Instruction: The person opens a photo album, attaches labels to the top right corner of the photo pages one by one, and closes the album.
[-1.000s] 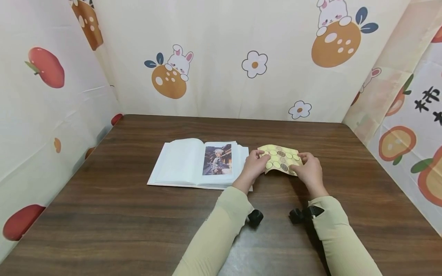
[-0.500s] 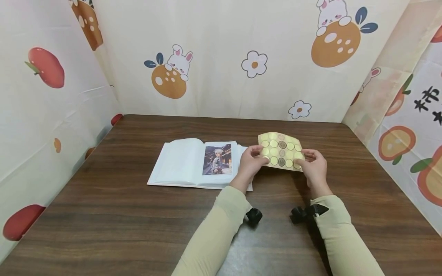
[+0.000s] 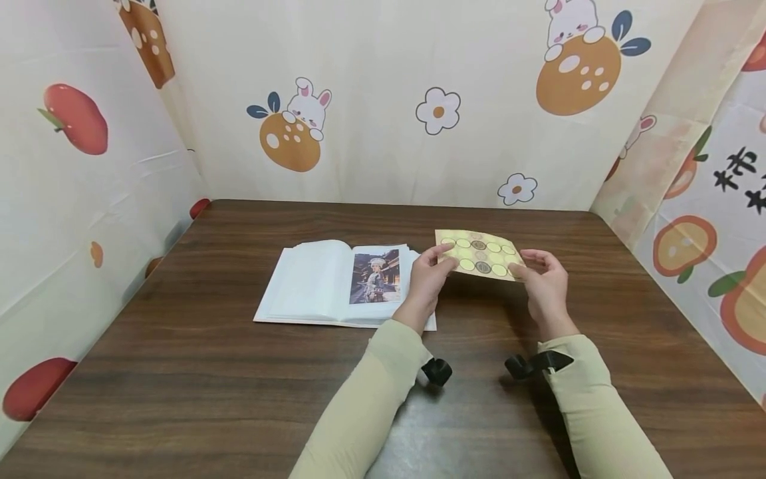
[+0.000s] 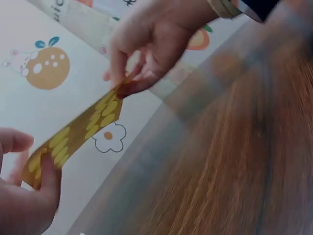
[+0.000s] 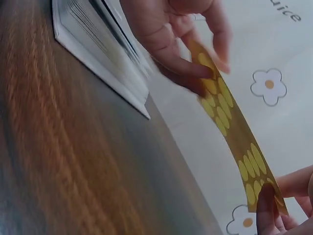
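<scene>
- Surface: dark brown wooden counter (image 3: 179, 372) with visible grain running mostly from side to side; a dull sheen shows at its near edge, between the forearms.
- Room: pale printed cloth closes off the far side and both flanks. The back cloth (image 3: 371, 146) bears rabbits on brown fruits and white flowers. The left cloth (image 3: 131, 193) carries red fruits; the right cloth (image 3: 649, 306) carries orange fruits and black characters.
- Book (image 3: 305, 283): white, lying open left of the counter's middle; a photo (image 3: 376, 276) of a figure in pale headwear sits on its right-hand page.
- Sheet (image 3: 479, 255): yellow, marked with rows of round spots, some dark. It is slightly bowed, held clear of the counter, to the right of the book and near it.
- Left hand (image 3: 427, 276): grip pinching the sheet's left end between thumb and fingers; in the head view the hand partly covers the book's right side.
- Right hand (image 3: 547, 286): grip pinching the sheet's right end likewise.
- Dress: pale green sleeves (image 3: 359, 399), a black device (image 3: 437, 372) near each cuff.
</scene>
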Available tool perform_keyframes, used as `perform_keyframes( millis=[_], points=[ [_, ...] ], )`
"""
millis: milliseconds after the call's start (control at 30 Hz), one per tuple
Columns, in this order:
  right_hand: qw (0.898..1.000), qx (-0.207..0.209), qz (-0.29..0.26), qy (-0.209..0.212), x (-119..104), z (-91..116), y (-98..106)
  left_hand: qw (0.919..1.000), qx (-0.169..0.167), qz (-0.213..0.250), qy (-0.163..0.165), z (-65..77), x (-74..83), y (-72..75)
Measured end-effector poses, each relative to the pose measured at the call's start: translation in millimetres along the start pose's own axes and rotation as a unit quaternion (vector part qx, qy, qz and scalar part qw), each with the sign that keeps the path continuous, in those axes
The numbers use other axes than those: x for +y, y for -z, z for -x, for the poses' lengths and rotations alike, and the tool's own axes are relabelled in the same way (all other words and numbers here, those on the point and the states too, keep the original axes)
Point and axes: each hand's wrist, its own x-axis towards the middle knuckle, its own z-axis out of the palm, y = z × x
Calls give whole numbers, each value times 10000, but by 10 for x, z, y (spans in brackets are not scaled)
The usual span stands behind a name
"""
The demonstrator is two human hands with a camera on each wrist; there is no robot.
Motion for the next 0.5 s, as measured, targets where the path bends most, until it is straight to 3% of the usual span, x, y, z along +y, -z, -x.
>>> perform_keyframes(
  millis=[100,233,367,500],
  points=[
    [9998,39,119,121,-32,19,-22,9990,-382,250,-19,31,30,-21],
    [9993,90,-127,332,-58,41,-47,9981,-524,325,-90,86,52,-69],
    [9978,208,-318,535,-74,76,-72,9989,-323,302,-130,114,33,-128],
    [9956,306,-248,847,-61,106,-99,9982,150,512,-279,122,11,-185]
  ],
)
